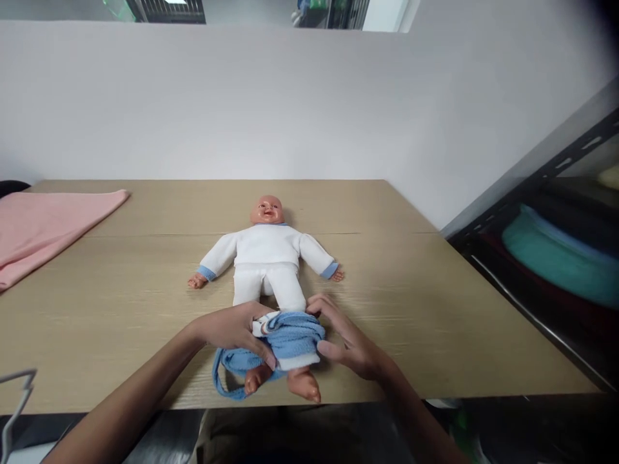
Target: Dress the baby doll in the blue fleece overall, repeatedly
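Note:
A baby doll point(268, 245) in a white top with blue cuffs lies on its back, feet towards me. Blue knit doll pants point(294, 335) with white edging are bunched around its lower legs, and both bare feet stick out below. A loose blue loop of cloth hangs to the left of the feet. My left hand point(236, 328) grips the bunched pants, thumb across the front and fingers partly hidden behind. On the other side my right hand point(345, 338) is curled round the right edge of the pants, its fingertips at the upper edge and thumb at the side.
The wooden table point(401, 290) meets a white wall point(242, 103) at the back. A pink cloth point(48, 222) lies at the far left. To the right is a dark shelf with teal fabric point(556, 264). A bent metal wire point(22, 393) shows at lower left.

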### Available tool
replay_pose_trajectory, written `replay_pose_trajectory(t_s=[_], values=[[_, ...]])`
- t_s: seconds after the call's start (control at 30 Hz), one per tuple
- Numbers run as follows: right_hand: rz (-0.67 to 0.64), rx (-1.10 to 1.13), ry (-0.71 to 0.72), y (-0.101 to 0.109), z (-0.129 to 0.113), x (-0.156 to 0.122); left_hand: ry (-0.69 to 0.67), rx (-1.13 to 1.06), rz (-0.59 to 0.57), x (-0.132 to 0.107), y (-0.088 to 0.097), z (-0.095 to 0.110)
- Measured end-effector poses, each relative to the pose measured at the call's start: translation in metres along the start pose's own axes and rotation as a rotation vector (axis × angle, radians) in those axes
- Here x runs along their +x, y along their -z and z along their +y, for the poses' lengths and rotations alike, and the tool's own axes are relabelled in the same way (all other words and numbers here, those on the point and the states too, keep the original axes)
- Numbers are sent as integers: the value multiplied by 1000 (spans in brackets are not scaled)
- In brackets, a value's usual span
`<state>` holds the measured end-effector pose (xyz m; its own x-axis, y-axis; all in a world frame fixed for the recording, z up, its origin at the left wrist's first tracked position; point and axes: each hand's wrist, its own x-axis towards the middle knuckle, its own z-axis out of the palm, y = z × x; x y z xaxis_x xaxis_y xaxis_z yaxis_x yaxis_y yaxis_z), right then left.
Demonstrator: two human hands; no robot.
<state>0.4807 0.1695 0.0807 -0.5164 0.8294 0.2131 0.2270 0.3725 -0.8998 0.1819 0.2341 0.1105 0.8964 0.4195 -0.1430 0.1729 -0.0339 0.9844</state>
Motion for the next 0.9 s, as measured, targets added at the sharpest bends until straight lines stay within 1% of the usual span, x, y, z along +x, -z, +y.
replay_pose_trajectory(t_s=[0.07, 0.13, 0.2, 0.27, 0.33, 0.43, 0.5, 0.57, 0.63, 0.67, 0.73, 0.8, 0.83, 0.9], values=[[26, -48, 34, 4, -8, 7, -41, 24, 5, 1, 2, 4], [32, -96, 41, 6, -14, 17, -70, 61, -16, 2, 3, 7], [40, -92, 25, 4, -15, 24, -53, 50, -23, 3, 3, 8], [78, -13, -32, 0, -8, 29, -7, 3, 23, 2, 0, 8], [119, 103, -120, -5, 2, 29, 29, 2, 137, -2, -7, 6], [137, 202, -229, -10, 13, 25, 41, 158, 388, -15, -19, 0], [110, 149, -253, -8, 13, 22, 32, 298, 543, -30, -26, -6], [74, 36, -233, -3, 6, 20, 32, 420, 676, -49, -33, -15], [46, -71, -183, 3, -2, 20, 55, 494, 783, -69, -39, -26], [47, -113, -156, 5, -6, 22, 70, 498, 811, -78, -42, -32], [59, -162, -105, 6, -10, 26, 87, 441, 820, -90, -48, -43], [78, -137, -83, 2, -9, 33, 77, 317, 805, -93, -52, -51], [97, -98, -98, -1, -6, 37, 61, 238, 808, -91, -54, -54], [155, -12, -187, -8, 2, 45, 31, 77, 860, -81, -55, -60]])
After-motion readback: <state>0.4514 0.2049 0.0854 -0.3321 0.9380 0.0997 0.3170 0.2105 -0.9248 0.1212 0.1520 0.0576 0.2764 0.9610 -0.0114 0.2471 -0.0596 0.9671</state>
